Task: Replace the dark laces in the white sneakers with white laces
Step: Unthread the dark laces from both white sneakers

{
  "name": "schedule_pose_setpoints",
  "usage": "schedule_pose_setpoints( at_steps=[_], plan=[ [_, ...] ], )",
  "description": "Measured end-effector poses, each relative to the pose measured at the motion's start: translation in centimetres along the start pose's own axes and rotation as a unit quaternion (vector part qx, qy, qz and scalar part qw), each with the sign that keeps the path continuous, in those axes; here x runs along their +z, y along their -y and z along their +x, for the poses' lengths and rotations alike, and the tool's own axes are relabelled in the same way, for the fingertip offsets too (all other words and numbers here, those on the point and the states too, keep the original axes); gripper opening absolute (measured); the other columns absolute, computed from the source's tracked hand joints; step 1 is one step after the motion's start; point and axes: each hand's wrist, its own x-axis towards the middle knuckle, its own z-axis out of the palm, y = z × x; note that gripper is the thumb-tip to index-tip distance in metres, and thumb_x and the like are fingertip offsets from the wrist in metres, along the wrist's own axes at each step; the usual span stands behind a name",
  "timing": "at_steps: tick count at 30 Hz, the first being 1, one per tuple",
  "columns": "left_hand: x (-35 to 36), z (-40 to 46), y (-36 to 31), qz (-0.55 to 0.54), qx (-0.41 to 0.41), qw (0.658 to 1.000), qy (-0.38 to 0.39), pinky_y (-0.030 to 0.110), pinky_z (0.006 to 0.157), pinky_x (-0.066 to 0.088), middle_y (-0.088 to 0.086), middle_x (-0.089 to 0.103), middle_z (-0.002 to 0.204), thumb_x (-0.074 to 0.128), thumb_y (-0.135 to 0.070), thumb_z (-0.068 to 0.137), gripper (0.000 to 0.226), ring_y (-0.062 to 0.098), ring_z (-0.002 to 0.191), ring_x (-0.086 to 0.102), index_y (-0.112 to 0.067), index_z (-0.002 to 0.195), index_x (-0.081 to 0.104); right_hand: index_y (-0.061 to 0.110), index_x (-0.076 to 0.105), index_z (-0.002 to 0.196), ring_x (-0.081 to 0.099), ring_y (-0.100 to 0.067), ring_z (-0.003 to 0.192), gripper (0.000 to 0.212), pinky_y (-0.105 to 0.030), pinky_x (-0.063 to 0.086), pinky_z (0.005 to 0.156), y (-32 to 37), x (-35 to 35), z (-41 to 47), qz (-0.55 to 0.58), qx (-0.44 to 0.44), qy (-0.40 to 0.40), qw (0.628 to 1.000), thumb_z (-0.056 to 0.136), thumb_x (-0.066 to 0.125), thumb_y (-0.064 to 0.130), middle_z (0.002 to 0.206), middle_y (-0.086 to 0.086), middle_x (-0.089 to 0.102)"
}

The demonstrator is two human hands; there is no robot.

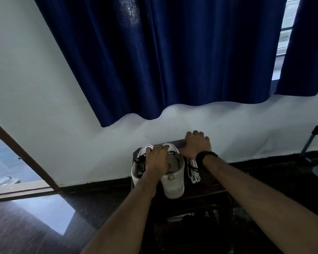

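I see both bare forearms stretched forward, nearly parallel. My left hand (157, 159) lies palm down with its fingers spread and draped forward, the thumb tucked low. My right hand (196, 143) reaches further ahead, fingers curled over an edge (the wrist carries a black band (206, 156)).

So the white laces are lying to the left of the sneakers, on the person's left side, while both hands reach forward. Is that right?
Not quite. In the head view the white laces lie to the right of the sneakers, just under the right hand. Both hands do reach forward: the left hand rests on the sneakers.
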Motion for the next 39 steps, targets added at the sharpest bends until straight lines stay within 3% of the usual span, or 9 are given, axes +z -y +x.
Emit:
schedule_pose_setpoints(
  at_steps=[6,13,18,25,27,30,31,35,39],
  plan=[
    [0.5,3.8,0.6,0.053,0.028,0.995,0.081,0.038,0.097,0.034,0.008,0.058,0.120,0.050,-0.025,0.092,0.031,0.029,0.118,0.050,-0.018,0.119,0.065,0.010,0.058,0.090,0.063,-0.034,0.084,0.017,-0.041,0.046,0.070,1.7,5.3,-3.5,0.270,-0.019,-0.124,0.955,0.093,0.055,0.026,0.088,-0.014,0.067],
    [1.9,3.8,0.7,-0.072,0.003,0.994,-0.086,0.035,0.079,0.039,0.001,0.063,0.095,0.053,-0.014,0.089,0.017,0.023,0.094,0.057,-0.019,0.089,0.069,0.011,0.053,0.086,0.060,-0.033,0.080,0.023,-0.044,0.047,0.064,1.2,6.9,-4.0,0.238,-0.072,-0.143,0.958,0.093,0.053,0.034,0.090,-0.011,0.060],
    [-0.1,5.0,0.3,-0.451,-0.276,0.839,-0.128,0.030,0.081,0.046,0.006,0.071,0.096,0.048,-0.010,0.085,0.019,0.028,0.099,0.064,-0.013,0.091,0.066,0.011,0.055,0.091,0.060,-0.035,0.085,0.016,-0.043,0.047,0.064,2.2,7.2,-4.2,0.193,-0.049,-0.144,0.969,0.093,0.053,0.027,0.101,-0.011,0.057],
    [-4.2,6.6,0.8,-0.175,-0.205,0.956,0.112,0.033,0.083,0.049,0.001,0.067,0.083,0.066,-0.036,0.077,0.018,0.023,0.085,0.060,-0.018,0.077,0.067,0.009,0.056,0.090,0.060,-0.038,0.085,0.017,-0.044,0.042,0.065,2.7,7.4,-4.3,0.207,-0.018,-0.151,0.966,0.093,0.053,0.026,0.098,-0.013,0.060],
    [-5.7,6.3,0.7,-0.403,-0.221,0.888,-0.001,0.029,0.075,0.046,0.001,0.064,0.073,0.062,-0.026,0.087,0.018,0.021,0.076,0.058,-0.016,0.072,0.066,0.008,0.056,0.092,0.060,-0.039,0.086,0.019,-0.045,0.043,0.066,2.7,7.4,-4.4,0.205,-0.016,-0.154,0.966,0.094,0.053,0.027,0.100,-0.014,0.060],
    [-7.4,6.1,1.8,-0.669,-0.303,0.652,-0.190,0.031,0.065,0.042,0.001,0.057,0.058,0.054,-0.014,0.091,0.023,0.019,0.061,0.051,-0.011,0.069,0.061,0.008,0.056,0.093,0.060,-0.038,0.086,0.022,-0.044,0.043,0.066,2.7,7.5,-4.4,0.206,-0.013,-0.155,0.966,0.095,0.051,0.029,0.101,-0.015,0.060],
    [-7.7,5.7,2.4,-0.650,-0.348,0.646,-0.199,0.030,0.064,0.043,0.003,0.059,0.066,0.055,-0.020,0.090,0.019,0.021,0.064,0.053,-0.009,0.077,0.063,0.008,0.056,0.093,0.060,-0.038,0.087,0.023,-0.044,0.042,0.067,2.7,7.5,-4.4,0.205,-0.011,-0.156,0.966,0.096,0.051,0.030,0.101,-0.015,0.060],
    [-6.4,3.6,4.6,-0.136,-0.376,0.917,-0.007,0.041,0.095,0.041,0.006,0.061,0.109,0.059,-0.040,0.080,0.042,0.029,0.103,0.059,-0.011,0.111,0.058,0.007,0.056,0.097,0.061,-0.037,0.089,0.025,-0.044,0.043,0.069,2.8,7.4,-4.4,0.188,-0.009,-0.156,0.970,0.097,0.049,0.031,0.102,-0.015,0.060],
    [-4.2,3.2,3.3,-0.006,-0.152,0.988,-0.007,0.044,0.105,0.032,0.004,0.051,0.137,0.056,-0.027,0.090,0.050,0.025,0.128,0.044,-0.018,0.138,0.049,0.006,0.056,0.098,0.061,-0.038,0.089,0.025,-0.045,0.044,0.069,2.8,7.5,-4.4,0.186,-0.007,-0.153,0.971,0.097,0.050,0.031,0.103,-0.015,0.060]
  ],
)
